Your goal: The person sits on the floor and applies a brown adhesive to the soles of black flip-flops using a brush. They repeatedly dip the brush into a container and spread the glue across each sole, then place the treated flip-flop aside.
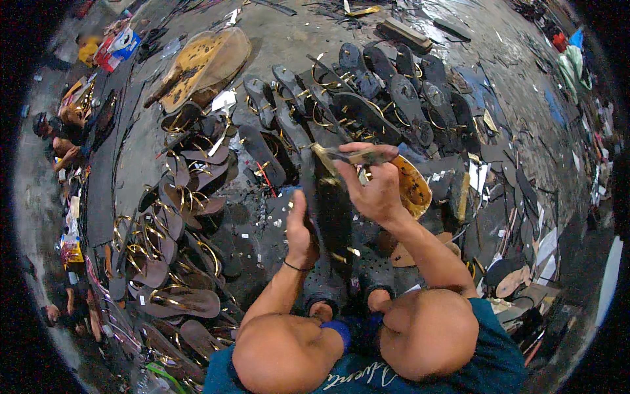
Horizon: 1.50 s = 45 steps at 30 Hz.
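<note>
Presently: left hand (pixel 301 231) flat against the left edge of a dark sole (pixel 333 213), fingers extended and pressed to it, not curled round. Right hand (pixel 375 187) closed on a brush (pixel 346 156), handle pinched between thumb and fingers, bristle end to the left, over the sole's far end. Sole upright between the knees, near centre of the scene, lower end down at the feet.

For a clean step, in judgement:
- Brace sole firmly with the left palm; avoid letting it twist.
- Draw brush along the length in even strokes; cover edges without overloading.
- Keep left fingers off any coated face.

Materials and shapes:
- Sole: long, narrow, matt black, rubbery look.
- Brush: short wooden handle, pale, worn.
- Glue dish (pixel 411 187), just right of the right hand: shallow, amber, glossy residue.
- Finished sandals (pixel 174 262), left: brownish-mauve footbeds, gold straps, overlapping in rows.
- Black sandals (pixel 387 98), far: dark oval soles, thin gold loops.
- Board (pixel 203 65), far left: rounded, brown, stained.
- Floor (pixel 289 39): grey, rough, littered with offcuts.
</note>
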{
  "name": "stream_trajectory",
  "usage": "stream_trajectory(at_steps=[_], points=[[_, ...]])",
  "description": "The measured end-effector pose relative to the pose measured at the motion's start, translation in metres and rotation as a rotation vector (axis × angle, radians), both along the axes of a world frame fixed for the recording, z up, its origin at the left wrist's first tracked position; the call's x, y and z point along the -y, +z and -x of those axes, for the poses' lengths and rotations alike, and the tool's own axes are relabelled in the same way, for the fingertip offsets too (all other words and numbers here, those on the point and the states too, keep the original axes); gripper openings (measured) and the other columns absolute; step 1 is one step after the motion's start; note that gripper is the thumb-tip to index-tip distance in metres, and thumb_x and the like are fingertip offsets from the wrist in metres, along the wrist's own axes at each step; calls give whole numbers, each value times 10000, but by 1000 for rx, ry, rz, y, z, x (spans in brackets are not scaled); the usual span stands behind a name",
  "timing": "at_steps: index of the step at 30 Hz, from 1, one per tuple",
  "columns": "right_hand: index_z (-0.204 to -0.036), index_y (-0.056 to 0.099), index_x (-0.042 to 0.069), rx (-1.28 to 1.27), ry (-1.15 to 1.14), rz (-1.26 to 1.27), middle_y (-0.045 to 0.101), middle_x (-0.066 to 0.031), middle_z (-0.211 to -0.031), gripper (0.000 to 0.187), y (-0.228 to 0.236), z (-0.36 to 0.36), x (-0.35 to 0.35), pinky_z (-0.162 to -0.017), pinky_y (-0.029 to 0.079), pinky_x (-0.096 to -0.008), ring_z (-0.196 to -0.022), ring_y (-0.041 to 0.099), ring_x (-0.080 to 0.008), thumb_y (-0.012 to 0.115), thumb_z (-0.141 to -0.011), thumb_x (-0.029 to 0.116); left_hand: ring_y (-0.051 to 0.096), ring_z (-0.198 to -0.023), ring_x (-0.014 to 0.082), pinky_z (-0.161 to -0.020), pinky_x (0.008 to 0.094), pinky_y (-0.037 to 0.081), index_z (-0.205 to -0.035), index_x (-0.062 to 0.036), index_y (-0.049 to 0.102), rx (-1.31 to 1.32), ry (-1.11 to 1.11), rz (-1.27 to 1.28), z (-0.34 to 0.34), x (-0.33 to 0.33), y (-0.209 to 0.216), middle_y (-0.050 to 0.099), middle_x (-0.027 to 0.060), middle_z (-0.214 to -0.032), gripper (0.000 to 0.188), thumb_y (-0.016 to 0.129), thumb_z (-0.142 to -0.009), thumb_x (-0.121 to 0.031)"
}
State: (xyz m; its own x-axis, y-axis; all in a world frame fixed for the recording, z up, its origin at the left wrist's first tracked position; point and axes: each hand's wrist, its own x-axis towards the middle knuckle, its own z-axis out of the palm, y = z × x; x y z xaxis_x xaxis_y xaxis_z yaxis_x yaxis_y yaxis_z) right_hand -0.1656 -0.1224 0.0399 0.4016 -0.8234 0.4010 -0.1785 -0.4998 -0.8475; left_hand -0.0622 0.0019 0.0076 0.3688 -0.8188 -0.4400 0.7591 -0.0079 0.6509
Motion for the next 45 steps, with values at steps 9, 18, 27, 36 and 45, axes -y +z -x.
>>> stream_trajectory(at_steps=[9,18,27,36,45], points=[[-966,654,28,115,-57,-268,666,-103,-987,148,-13,-10,-30,-774,492,-349,-904,627,-214,670,-881,148,547,-899,83,-817,239,446,-1154,-23,598,542,262,-104,-9,-6,17,600,-14,-995,329,556,-979,-298],[-1004,633,84,752,126,-1304,657,-67,-921,187,-7,25,8,-633,449,-296,-766,571,-158,605,-943,259,625,-1059,212,-949,364,491,-1274,-47,554,-413,-243,-87,-14,-114,41,624,94,-1215,575,387,-982,-513],[-1071,615,86,480,201,-1253,644,-4,-909,210,-1,-15,-24,-652,443,-264,-770,573,-104,657,-907,211,649,-990,206,-880,350,529,-1248,-68,561,-218,10,161,-48,-42,26,644,88,-1159,578,458,-943,-548],[-957,640,13,-1,195,10,678,-133,-919,200,10,-20,-56,-765,504,-336,-839,660,-243,702,-829,153,664,-904,189,-783,329,560,-1187,-87,576,-250,-17,336,-61,1,1,662,65,-1062,570,521,-907,-580],[-997,645,23,159,501,-483,685,-96,-929,249,8,-38,-60,-810,500,-329,-917,642,-186,704,-837,204,608,-716,147,-622,300,498,-1001,-58,637,-7,204,-108,-55,3,-5,630,31,-805,564,496,-917,-597]])
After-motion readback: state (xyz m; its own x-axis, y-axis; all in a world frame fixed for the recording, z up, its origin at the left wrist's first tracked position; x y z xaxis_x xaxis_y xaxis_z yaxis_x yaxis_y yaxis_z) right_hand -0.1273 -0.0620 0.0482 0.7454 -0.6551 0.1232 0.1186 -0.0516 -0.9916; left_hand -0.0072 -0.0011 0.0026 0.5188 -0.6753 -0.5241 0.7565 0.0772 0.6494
